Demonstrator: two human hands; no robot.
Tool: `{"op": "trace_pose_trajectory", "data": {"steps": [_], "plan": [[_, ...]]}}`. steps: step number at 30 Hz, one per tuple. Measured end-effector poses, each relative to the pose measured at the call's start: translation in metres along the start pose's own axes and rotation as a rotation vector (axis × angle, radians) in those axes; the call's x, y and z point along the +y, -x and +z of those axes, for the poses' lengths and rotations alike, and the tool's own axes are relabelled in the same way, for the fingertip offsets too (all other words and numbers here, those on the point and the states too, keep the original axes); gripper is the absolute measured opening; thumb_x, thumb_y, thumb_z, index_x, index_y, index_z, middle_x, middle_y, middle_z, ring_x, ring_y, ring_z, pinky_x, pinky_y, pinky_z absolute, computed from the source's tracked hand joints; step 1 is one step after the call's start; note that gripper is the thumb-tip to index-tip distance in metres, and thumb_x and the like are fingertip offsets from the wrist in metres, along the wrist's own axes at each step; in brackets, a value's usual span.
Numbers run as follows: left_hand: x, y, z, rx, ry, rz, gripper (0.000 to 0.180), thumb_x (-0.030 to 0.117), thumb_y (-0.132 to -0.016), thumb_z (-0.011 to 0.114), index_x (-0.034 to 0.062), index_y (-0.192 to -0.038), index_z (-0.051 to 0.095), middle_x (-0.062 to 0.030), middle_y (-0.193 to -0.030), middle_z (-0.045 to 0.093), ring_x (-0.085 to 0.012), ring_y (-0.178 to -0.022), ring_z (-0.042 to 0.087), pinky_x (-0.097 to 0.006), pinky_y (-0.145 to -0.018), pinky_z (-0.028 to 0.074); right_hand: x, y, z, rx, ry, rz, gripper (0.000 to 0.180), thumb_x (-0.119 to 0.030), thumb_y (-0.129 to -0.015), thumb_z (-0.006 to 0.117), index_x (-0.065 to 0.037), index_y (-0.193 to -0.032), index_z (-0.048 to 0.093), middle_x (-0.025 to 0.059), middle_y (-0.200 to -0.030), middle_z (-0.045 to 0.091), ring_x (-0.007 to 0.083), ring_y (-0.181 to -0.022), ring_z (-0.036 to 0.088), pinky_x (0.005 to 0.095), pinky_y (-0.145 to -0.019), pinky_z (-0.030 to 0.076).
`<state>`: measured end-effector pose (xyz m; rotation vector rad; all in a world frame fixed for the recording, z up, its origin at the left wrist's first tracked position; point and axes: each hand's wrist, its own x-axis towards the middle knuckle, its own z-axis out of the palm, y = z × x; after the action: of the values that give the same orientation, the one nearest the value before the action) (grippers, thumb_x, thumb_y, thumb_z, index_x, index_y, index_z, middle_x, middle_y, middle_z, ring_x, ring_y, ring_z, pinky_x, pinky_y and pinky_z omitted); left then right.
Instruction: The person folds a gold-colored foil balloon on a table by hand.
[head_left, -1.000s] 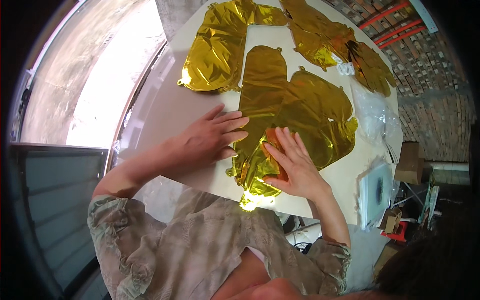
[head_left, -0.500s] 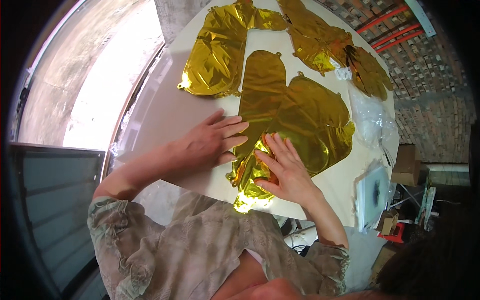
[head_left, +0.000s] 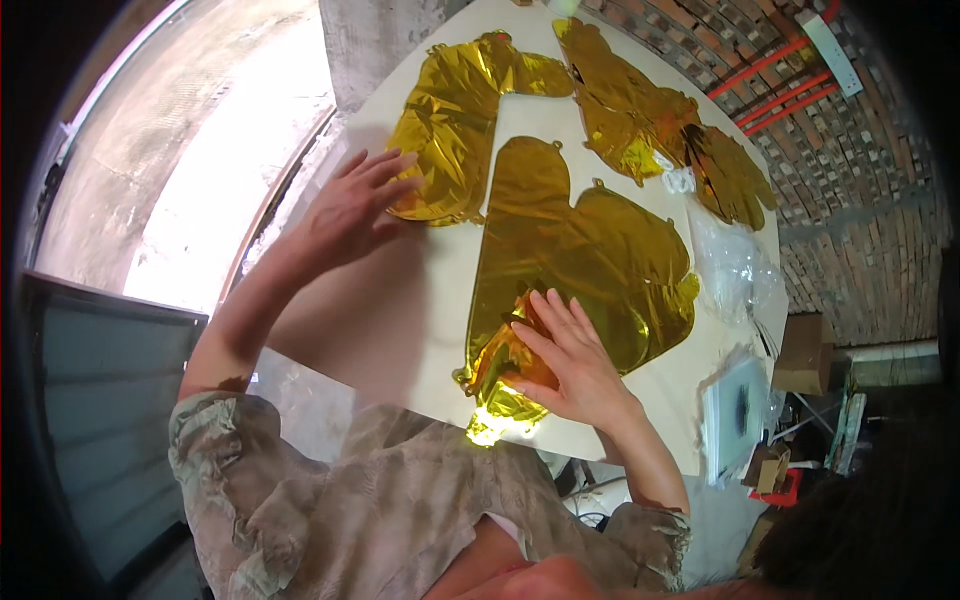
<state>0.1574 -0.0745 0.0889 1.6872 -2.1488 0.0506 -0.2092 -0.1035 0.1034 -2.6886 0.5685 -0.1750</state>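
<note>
Toward the near edge of the counter (head_left: 660, 390), a gold foil shape (head_left: 620, 255) is mostly laid out, its near end crumpled

Between the counter's middle and its near edge, the foil shape is spread with its far lobe and right-hand lobe nearly flat; that much appears done. Its near end, reaching the counter's near edge, is puckered and creased, and is judged to be the part left unsmoothed. The hands are apart. The right hand (head_left: 575, 365) is laid palm down on the creased part, fingers extended, with nothing seen gripped. The left hand (head_left: 350, 210) is held off to the left, fingers spread and empty, its fingertips seen over the rim of another gold foil piece (head_left: 455, 135) by the counter's left edge; whether that piece is touched cannot be told.

Toward the far right edge, further foil pieces (head_left: 640, 100) are gathered, with a white bundle (head_left: 678, 178) and clear plastic (head_left: 735, 265) near them; how many pieces are layered cannot be made out. What lies under the right palm is hidden, and whether the orange patch (head_left: 512, 345) beside it is separate material or a reflection cannot be settled. The near tip is washed out by glare.
</note>
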Motion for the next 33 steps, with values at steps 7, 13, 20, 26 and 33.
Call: {"op": "trace_pose_trajectory", "data": {"steps": [7, 13, 20, 26, 33], "plan": [[-0.042, 0.002, 0.015, -0.062, 0.156, 0.099, 0.027, 0.018, -0.086, 0.075, 0.0068, -0.110, 0.071, -0.0125, -0.124, 0.067, -0.0280, -0.120, 0.061, -0.044, -0.107, 0.043, -0.002, -0.106, 0.009, 0.204, 0.105, -0.234, 0.046, -0.025, -0.089, 0.072, -0.005, -0.129, 0.062, 0.0190, -0.143, 0.053, 0.0371, -0.133, 0.051, 0.0503, -0.113, 0.038], [-0.050, -0.009, 0.032, 0.076, 0.302, 0.119, 0.011, 0.018, -0.089, 0.069, 0.0080, -0.093, 0.071, -0.0131, -0.099, 0.071, -0.0297, -0.096, 0.067, -0.040, -0.089, 0.050, 0.034, -0.186, 0.041, 0.394, 0.218, -0.279, 0.027, -0.018, -0.086, 0.072, -0.003, -0.108, 0.070, 0.0130, -0.117, 0.069, 0.0354, -0.113, 0.061, 0.0439, -0.100, 0.048], [-0.039, -0.007, 0.012, 0.010, 0.626, -0.219, 0.016, 0.015, -0.086, 0.072, 0.0019, -0.094, 0.071, -0.0115, -0.103, 0.072, -0.0288, -0.087, 0.068, -0.036, -0.082, 0.053, 0.057, -0.206, 0.022, 0.054, -0.759, 0.268, 0.019, -0.020, -0.093, 0.073, -0.001, -0.093, 0.072, 0.0015, -0.087, 0.070, 0.0081, -0.076, 0.062, 0.0252, -0.068, 0.051], [-0.038, -0.019, 0.019, 0.310, 0.471, -0.161, 0.014, 0.014, -0.084, 0.076, 0.0044, -0.094, 0.073, -0.0114, -0.100, 0.071, -0.0276, -0.100, 0.067, -0.036, -0.087, 0.053, 0.072, -0.218, 0.013, -0.043, -0.997, 0.409, 0.019, -0.023, -0.095, 0.071, -0.004, -0.096, 0.071, -0.0025, -0.083, 0.066, 0.0052, -0.070, 0.057, 0.0230, -0.062, 0.046], [-0.035, -0.008, 0.029, 0.230, 0.179, 0.344, 0.021, 0.016, -0.080, 0.080, 0.0093, -0.097, 0.070, -0.0056, -0.103, 0.068, -0.0283, -0.099, 0.064, -0.040, -0.090, 0.050, 0.060, -0.212, 0.011, 0.238, -1.093, 0.479, 0.013, -0.016, -0.096, 0.069, -0.005, -0.104, 0.069, -0.0027, -0.087, 0.066, 0.0054, -0.075, 0.058, 0.0226, -0.067, 0.047]]}}
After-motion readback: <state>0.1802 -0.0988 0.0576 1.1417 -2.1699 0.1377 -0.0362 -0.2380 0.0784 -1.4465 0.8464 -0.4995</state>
